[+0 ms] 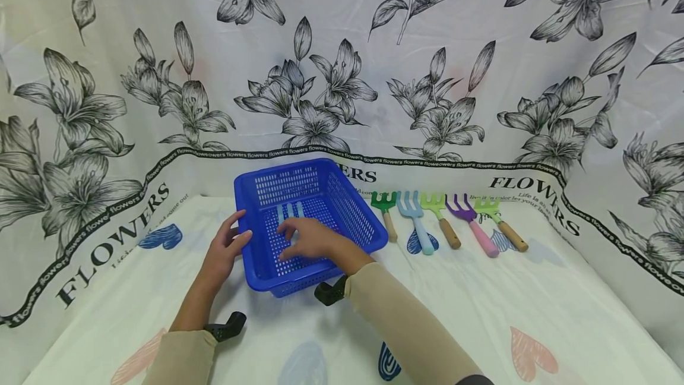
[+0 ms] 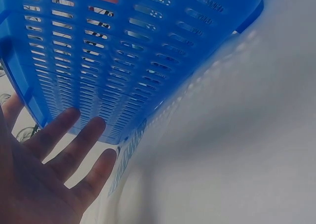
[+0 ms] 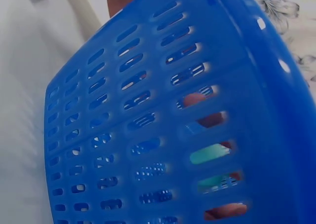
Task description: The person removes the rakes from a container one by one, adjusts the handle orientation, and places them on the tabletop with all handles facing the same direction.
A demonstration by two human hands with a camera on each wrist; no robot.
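A blue plastic basket (image 1: 360, 218) with slotted walls sits on the bed-like white cloth. Inside it lies a light blue hand fork (image 1: 300, 209), tines toward the back wall; its handle is partly hidden under my right hand (image 1: 312, 237). That hand reaches over the near rim, thumb and fingers parted above the fork's handle. Through the slots in the right wrist view, the pale teal handle (image 3: 210, 154) shows between fingers and thumb. My left hand (image 1: 221, 248) touches the basket's left rim; in the left wrist view its spread fingers (image 2: 79, 147) lie beside the outer wall.
Right of the basket, several hand forks lie in a row: dark green (image 1: 392, 227), light blue (image 1: 422, 236), light green (image 1: 449, 232), purple with a pink handle (image 1: 483, 237), and another light green (image 1: 512, 235). A flower-printed curtain (image 1: 342, 129) hangs behind.
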